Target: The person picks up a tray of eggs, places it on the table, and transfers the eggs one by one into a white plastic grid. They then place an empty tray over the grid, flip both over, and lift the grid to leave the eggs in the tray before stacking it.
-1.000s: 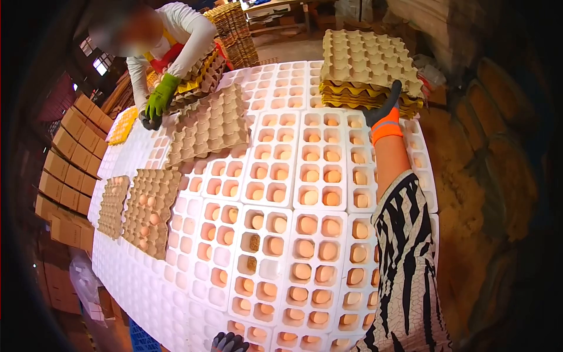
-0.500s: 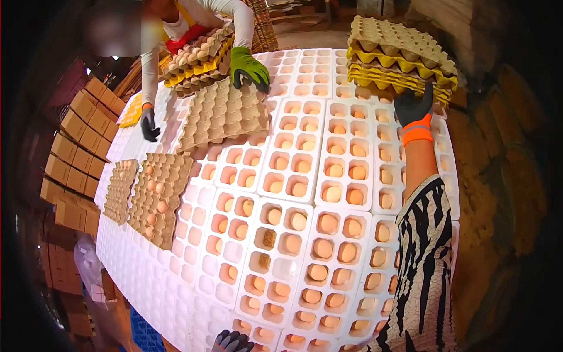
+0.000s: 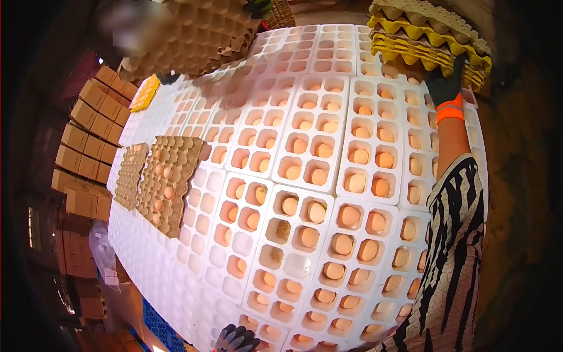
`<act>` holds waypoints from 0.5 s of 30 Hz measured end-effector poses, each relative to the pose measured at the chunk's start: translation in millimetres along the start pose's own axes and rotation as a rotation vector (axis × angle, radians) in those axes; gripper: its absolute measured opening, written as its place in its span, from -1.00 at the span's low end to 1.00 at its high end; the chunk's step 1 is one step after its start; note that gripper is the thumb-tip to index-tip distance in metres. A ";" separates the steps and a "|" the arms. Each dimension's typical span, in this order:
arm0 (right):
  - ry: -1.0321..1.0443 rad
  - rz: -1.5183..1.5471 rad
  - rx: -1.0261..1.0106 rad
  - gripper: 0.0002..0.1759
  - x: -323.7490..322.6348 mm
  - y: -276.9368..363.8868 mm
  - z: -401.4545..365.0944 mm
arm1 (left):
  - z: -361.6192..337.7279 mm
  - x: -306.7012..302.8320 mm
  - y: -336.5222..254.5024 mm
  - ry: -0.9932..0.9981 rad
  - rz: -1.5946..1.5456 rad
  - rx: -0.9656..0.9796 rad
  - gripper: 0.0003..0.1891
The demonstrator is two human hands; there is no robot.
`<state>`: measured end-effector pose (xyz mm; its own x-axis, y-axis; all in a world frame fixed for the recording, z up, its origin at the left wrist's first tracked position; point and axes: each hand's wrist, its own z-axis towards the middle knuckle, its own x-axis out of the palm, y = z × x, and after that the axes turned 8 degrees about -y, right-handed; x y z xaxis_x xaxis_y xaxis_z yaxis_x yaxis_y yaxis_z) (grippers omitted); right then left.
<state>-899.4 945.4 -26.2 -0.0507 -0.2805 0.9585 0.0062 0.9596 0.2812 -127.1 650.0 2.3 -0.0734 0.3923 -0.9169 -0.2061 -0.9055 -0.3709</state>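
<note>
My right hand (image 3: 447, 87), in a dark glove with an orange cuff, grips the near lower edge of a stack of egg trays (image 3: 431, 38). One digit points up against the edges; the other fingers are partly hidden. The stack has grey-beige and yellow trays. My left hand (image 3: 236, 339), gloved in grey and black, shows only at the bottom edge. Its fingers are stretched out over the white foam boxes (image 3: 337, 193), nothing visible in them. Brown eggs (image 3: 350, 217) sit singly in many square cells; several cells at the left hold none.
Across the table, a co-worker's green-gloved hand (image 3: 258, 7) holds tilted brown egg trays (image 3: 199, 35). A brown tray with a few eggs (image 3: 170, 185) lies on the left, beside another tray (image 3: 130, 176). Cardboard boxes (image 3: 88, 132) are stacked beyond the left edge. A yellow tray (image 3: 145, 94) lies near them.
The co-worker has lifted the brown tray off the foam boxes, to the upper left. My view has shifted; my right hand stays at the stack and my left at the near edge.
</note>
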 end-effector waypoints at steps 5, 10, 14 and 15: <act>0.051 0.017 -0.002 -0.48 1.9 -0.7 -2.0 | 0.1 0.4 2.0 0.007 -0.014 0.000 -0.43; 0.161 -0.127 -0.108 -0.52 10.4 -17.7 -21.2 | 4.0 0.2 2.3 -0.024 -0.012 0.016 -0.42; 0.122 -0.041 -0.164 -0.49 39.4 -28.4 -72.9 | 4.6 -3.7 -2.1 -0.042 -0.024 0.004 -0.40; 0.126 -0.004 -0.136 -0.47 45.7 -31.5 -90.8 | 4.0 -2.8 -1.9 -0.055 -0.027 0.001 -0.40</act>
<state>-811.2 900.5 13.0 0.0745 -0.2925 0.9533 0.1417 0.9494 0.2802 -130.4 651.3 6.1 -0.1215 0.4245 -0.8972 -0.2096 -0.8945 -0.3949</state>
